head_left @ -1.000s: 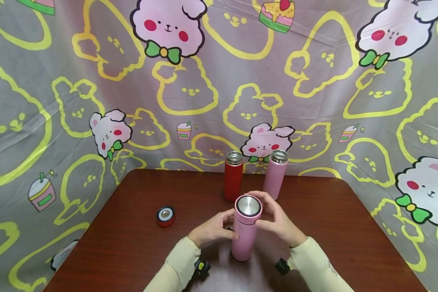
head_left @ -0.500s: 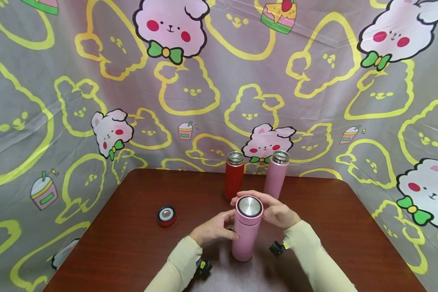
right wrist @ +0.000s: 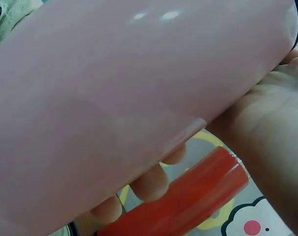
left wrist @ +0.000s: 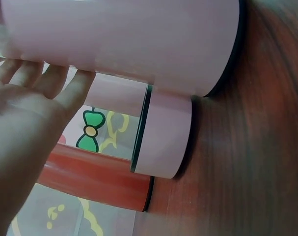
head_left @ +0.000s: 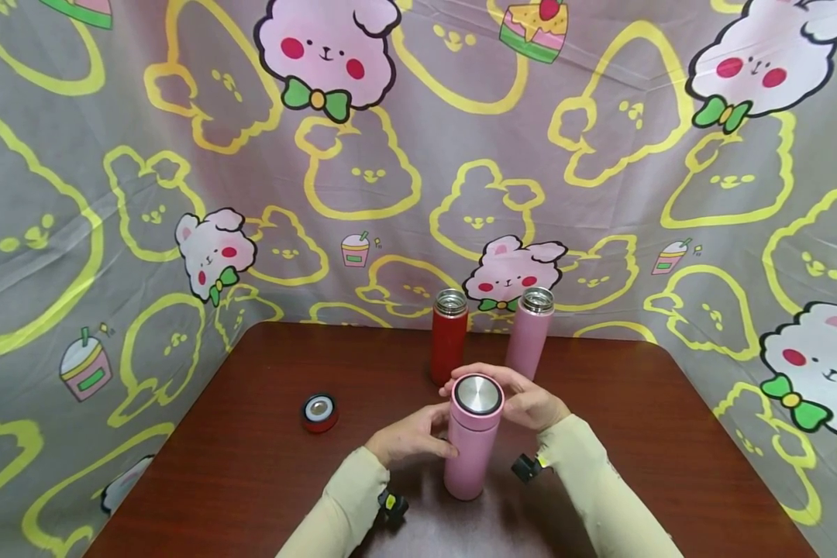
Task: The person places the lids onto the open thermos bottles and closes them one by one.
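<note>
A pink thermos (head_left: pixel 469 461) stands upright near the front middle of the table, its pink lid (head_left: pixel 476 415) with a silver disc seated on top. My left hand (head_left: pixel 408 438) grips the body from the left, thumb across the front and the other fingers reaching behind. Up at the lid, my right hand (head_left: pixel 530 399) curves round from the right, fingers behind the lid and thumb at its right side. In the right wrist view, several left fingertips (right wrist: pixel 151 184) show past the thermos. Behind it, a loose pink lid (left wrist: pixel 163 132) sits on the table in the left wrist view.
At the back stand an uncapped red thermos (head_left: pixel 449 341) and an uncapped pink thermos (head_left: pixel 528 341). A red lid (head_left: pixel 318 412) lies on the table (head_left: pixel 251 480) to the left. Patterned cloth (head_left: pixel 370 186) hangs behind and along both sides.
The right hand has turned round the lid; its thumb has gone from the lid's front to its right side, and the wrist has shifted slightly left. The left hand keeps its grip.
</note>
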Demonstrator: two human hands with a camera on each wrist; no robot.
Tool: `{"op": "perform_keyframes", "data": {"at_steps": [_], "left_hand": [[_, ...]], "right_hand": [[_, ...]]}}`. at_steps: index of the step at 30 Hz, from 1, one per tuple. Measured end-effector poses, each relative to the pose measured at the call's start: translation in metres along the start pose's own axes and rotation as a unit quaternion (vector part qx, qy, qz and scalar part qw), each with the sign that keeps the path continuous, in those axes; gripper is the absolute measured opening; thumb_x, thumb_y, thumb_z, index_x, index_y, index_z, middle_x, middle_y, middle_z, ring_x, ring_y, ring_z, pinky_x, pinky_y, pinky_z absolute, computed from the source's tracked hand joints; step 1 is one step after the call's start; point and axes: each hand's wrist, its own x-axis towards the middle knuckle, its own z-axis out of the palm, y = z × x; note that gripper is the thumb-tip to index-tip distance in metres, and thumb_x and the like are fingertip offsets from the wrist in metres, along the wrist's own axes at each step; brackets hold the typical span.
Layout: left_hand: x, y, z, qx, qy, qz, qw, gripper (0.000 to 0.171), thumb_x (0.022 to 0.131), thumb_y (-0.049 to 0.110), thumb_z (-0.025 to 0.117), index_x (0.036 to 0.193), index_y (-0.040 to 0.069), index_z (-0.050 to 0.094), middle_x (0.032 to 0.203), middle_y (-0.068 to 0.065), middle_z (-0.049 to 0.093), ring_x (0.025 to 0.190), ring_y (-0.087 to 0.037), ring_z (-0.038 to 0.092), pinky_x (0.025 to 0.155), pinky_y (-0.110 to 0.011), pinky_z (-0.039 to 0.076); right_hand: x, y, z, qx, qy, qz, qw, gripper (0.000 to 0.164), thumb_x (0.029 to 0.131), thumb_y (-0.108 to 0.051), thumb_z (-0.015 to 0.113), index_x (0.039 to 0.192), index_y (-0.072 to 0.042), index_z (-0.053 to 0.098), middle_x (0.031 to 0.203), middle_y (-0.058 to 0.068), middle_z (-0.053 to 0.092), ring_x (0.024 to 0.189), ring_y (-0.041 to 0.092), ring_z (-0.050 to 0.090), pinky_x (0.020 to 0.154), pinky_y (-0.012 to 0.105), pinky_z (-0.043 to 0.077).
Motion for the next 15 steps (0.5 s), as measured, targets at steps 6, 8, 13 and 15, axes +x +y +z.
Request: {"op": "perform_keyframes", "data": {"at_steps": [6, 8, 13, 15], "left_hand": [[0.0015, -0.001, -0.0011, 0.011, -0.005, 0.007, 0.9999, 0.065, 0.077, 0.021, 0.068, 0.131, 0.007, 0.034, 0.123, -0.004, 0.047, 0.112, -0.018, 0.043, 0.091, -0.032, 0.036], [0.0015, -0.0015, -0.0008, 0.013, -0.005, 0.01, 0.9999, 0.066, 0.076, 0.024, 0.068, 0.131, 0.008, 0.035, 0.123, -0.004, 0.047, 0.112, -0.019, 0.043, 0.091, -0.033, 0.036], [0.0007, -0.0001, 0.0004, 0.017, 0.001, 0.007, 0.9998, 0.067, 0.076, 0.026, 0.068, 0.131, 0.009, 0.035, 0.123, -0.004, 0.047, 0.112, -0.018, 0.043, 0.091, -0.032, 0.036], [0.0004, 0.0006, 0.001, 0.016, 0.002, 0.007, 0.9998, 0.067, 0.076, 0.024, 0.068, 0.131, 0.009, 0.034, 0.123, -0.004, 0.046, 0.112, -0.018, 0.043, 0.091, -0.032, 0.036]], "right_hand": [[0.001, -0.0036, 0.0031, -0.008, 0.008, 0.006, 1.0, 0.064, 0.083, -0.019, 0.05, 0.129, 0.015, 0.019, 0.129, 0.027, 0.034, 0.121, 0.04, 0.027, 0.098, 0.051, 0.021], [0.0019, -0.0047, 0.0048, -0.014, 0.012, 0.006, 1.0, 0.064, 0.084, -0.019, 0.05, 0.128, 0.015, 0.02, 0.128, 0.027, 0.035, 0.12, 0.04, 0.028, 0.097, 0.05, 0.022], [0.0008, -0.0042, 0.0049, -0.042, 0.026, 0.003, 0.999, 0.064, 0.084, -0.018, 0.051, 0.124, 0.019, 0.019, 0.125, 0.033, 0.034, 0.118, 0.038, 0.033, 0.096, 0.05, 0.025], [-0.0015, -0.0031, 0.0043, -0.055, 0.034, 0.003, 0.998, 0.063, 0.083, -0.016, 0.051, 0.124, 0.02, 0.019, 0.123, 0.035, 0.034, 0.117, 0.038, 0.035, 0.095, 0.051, 0.026]]}}
